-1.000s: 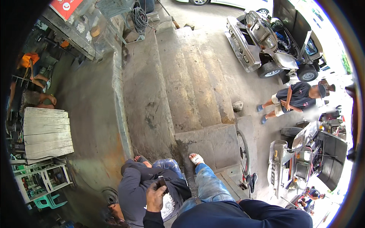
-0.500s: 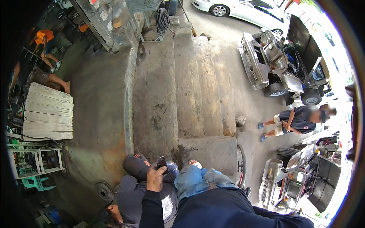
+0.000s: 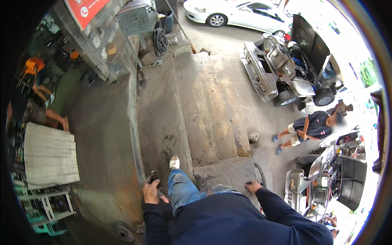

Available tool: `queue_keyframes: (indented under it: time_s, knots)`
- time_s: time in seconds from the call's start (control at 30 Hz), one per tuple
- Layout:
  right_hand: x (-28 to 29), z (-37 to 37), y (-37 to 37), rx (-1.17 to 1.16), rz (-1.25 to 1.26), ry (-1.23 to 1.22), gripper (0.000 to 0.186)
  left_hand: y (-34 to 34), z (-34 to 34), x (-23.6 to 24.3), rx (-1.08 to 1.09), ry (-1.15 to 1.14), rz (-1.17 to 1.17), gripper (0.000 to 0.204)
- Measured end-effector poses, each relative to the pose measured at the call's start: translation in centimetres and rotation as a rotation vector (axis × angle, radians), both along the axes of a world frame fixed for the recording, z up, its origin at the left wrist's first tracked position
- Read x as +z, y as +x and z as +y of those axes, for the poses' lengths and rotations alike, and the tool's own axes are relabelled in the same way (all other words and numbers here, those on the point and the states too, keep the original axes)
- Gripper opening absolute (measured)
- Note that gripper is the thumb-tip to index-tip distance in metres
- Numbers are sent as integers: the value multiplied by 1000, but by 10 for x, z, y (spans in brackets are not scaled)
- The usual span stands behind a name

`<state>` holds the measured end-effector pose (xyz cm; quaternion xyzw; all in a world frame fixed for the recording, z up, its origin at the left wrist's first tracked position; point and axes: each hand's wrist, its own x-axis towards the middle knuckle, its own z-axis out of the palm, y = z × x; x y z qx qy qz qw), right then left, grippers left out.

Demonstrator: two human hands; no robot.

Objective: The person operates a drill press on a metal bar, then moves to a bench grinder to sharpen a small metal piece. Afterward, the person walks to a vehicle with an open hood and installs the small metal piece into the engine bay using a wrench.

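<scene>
My left hand [image 3: 150, 190] grips a dark phone [image 3: 154, 176] at the lower middle, left of my jeans leg [image 3: 177, 185]. My sandalled foot [image 3: 174, 162] rests on the concrete step beside a crack. My right hand [image 3: 252, 187], out to the right near a bicycle wheel [image 3: 258, 173], has curled fingers; a small dark shape shows at them, too small to name. A seated person at my left is mostly hidden behind my left arm.
Concrete steps [image 3: 204, 110] descend rightward toward opened vehicles [image 3: 269, 69] and two standing people [image 3: 310, 126]; a white car [image 3: 241, 14] is beyond. At left are a wooden bench [image 3: 50, 153], people working [image 3: 34, 65] and a plastic stool [image 3: 47, 228]. Coiled cable [image 3: 160, 41] hangs above.
My left hand with the phone has moved leftward. My right hand and forearm have come into view at the right. My foot has moved left along the step as my leg stretches out.
</scene>
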<state>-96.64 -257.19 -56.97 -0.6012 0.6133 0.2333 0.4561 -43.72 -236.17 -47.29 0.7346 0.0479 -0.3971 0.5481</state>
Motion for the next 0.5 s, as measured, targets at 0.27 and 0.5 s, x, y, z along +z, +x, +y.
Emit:
queue_keyframes:
  time_s: [0.27, 0.5]
  knots:
    - [16, -98, 227, 97, -201, -348, 58, 170, -61, -35, -206, 126, -169, 42]
    - [-17, -206, 220, -208, -49, -150, 50, 250, -226, -64, -294, 101, -142, 33]
